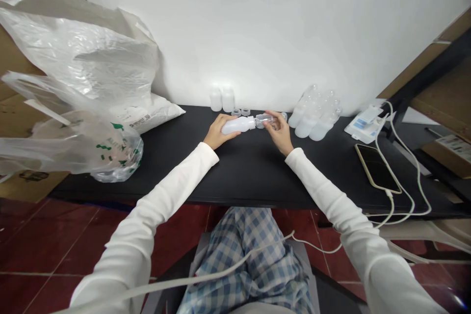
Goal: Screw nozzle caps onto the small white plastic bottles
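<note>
My left hand is wrapped round a white translucent bottle, which lies sideways above the black table with its neck to the right. Facing that neck is a clear plastic cap, gripped in the fingers of my right hand. Bottle neck and cap are almost in line; I cannot tell whether they touch. Just behind my left hand, two small ring-shaped pieces lie on the table. Two more white bottles stand against the wall. Right of my right hand is a group of several bottles with clear tops.
A large white plastic sack and a clear plastic bag take up the table's left end. On the right are a white box-like item, a phone and white cables. The black table backs onto a white wall.
</note>
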`<state>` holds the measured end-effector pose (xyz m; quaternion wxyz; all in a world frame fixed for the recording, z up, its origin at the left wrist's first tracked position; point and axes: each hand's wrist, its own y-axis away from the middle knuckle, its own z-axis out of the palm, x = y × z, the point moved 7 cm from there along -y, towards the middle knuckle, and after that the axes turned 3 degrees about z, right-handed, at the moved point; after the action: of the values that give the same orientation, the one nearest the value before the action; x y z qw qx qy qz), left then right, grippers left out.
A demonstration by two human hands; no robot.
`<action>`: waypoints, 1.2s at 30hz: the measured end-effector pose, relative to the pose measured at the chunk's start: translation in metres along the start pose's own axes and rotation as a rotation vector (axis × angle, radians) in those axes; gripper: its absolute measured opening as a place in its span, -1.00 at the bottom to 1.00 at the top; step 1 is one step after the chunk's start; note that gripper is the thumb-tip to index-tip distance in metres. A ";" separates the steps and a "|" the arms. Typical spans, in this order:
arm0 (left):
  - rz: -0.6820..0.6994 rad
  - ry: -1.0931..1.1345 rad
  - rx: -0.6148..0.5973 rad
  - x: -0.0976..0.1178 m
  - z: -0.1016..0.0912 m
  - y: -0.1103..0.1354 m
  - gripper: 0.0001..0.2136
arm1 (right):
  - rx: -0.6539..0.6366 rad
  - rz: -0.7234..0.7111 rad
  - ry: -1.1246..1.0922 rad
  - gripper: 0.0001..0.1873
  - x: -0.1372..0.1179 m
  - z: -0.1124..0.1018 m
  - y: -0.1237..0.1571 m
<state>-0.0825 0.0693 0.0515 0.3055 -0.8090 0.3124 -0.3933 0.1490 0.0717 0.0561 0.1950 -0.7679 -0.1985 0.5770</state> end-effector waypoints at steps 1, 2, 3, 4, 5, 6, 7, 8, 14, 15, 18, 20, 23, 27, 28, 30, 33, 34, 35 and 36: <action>-0.015 0.021 -0.012 0.001 0.000 0.000 -0.53 | -0.037 -0.005 -0.014 -0.42 0.000 0.004 0.002; -0.037 0.044 -0.030 0.001 0.001 0.000 -0.52 | -0.069 -0.015 -0.027 -0.43 0.000 0.007 0.004; -0.065 0.070 -0.050 0.002 0.002 0.000 -0.52 | -0.095 -0.028 -0.034 -0.44 -0.001 0.010 0.006; -0.097 0.102 -0.068 0.002 0.002 -0.001 -0.52 | -0.112 -0.046 -0.031 -0.45 -0.002 0.012 0.008; -0.132 0.144 -0.080 0.003 0.002 -0.001 -0.53 | -0.121 -0.069 -0.018 -0.46 -0.003 0.014 0.010; -0.174 0.197 -0.087 0.003 0.002 -0.002 -0.54 | -0.128 -0.098 0.004 -0.47 -0.006 0.014 0.012; -0.230 0.265 -0.093 0.001 0.003 -0.002 -0.55 | -0.138 -0.131 0.038 -0.49 -0.008 0.014 0.014; -0.305 0.345 -0.107 -0.002 0.004 -0.002 -0.55 | -0.151 -0.169 0.078 -0.52 -0.011 0.014 0.015; -0.907 0.753 -0.509 -0.020 0.035 0.018 -0.48 | -0.343 -0.334 0.280 -0.60 -0.016 0.023 0.023; -0.935 0.801 -0.612 -0.016 0.040 0.021 -0.47 | -0.343 -0.329 0.306 -0.59 -0.014 0.025 0.024; -0.911 0.875 -0.682 -0.003 0.046 0.022 -0.45 | -0.211 -0.262 0.412 -0.59 -0.011 0.026 0.025; -0.866 0.805 -0.536 0.000 0.041 0.017 -0.46 | -0.113 -0.192 0.466 -0.59 -0.010 0.026 0.026; -0.691 0.599 -0.351 0.009 0.030 0.007 -0.52 | -0.031 -0.058 0.444 -0.63 -0.006 0.024 0.024; -0.224 0.232 -0.267 0.035 0.017 -0.004 -0.63 | -0.148 0.332 0.238 -0.55 0.026 0.024 0.020; -0.106 0.143 -0.265 0.042 0.017 -0.005 -0.65 | -0.230 0.443 0.191 -0.53 0.035 0.026 0.022; 0.066 0.016 -0.260 0.052 0.019 -0.004 -0.63 | -0.320 0.538 0.138 -0.50 0.044 0.028 0.024; 0.078 0.010 -0.188 0.053 0.024 -0.004 -0.61 | -0.117 0.317 0.156 -0.50 0.026 0.011 0.013; 0.005 0.067 -0.162 0.048 0.026 -0.005 -0.61 | -0.017 0.198 0.184 -0.52 0.015 0.004 0.010; -0.103 0.146 -0.151 0.041 0.029 -0.004 -0.62 | 0.056 0.079 0.223 -0.54 0.003 -0.002 0.009; -0.198 0.214 -0.162 0.034 0.033 -0.003 -0.62 | 0.068 -0.017 0.255 -0.55 -0.007 -0.004 0.008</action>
<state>-0.0371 0.0536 0.0518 0.1639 -0.8112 0.2928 -0.4788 0.1521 0.0612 0.0585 0.2494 -0.8262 -0.1588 0.4796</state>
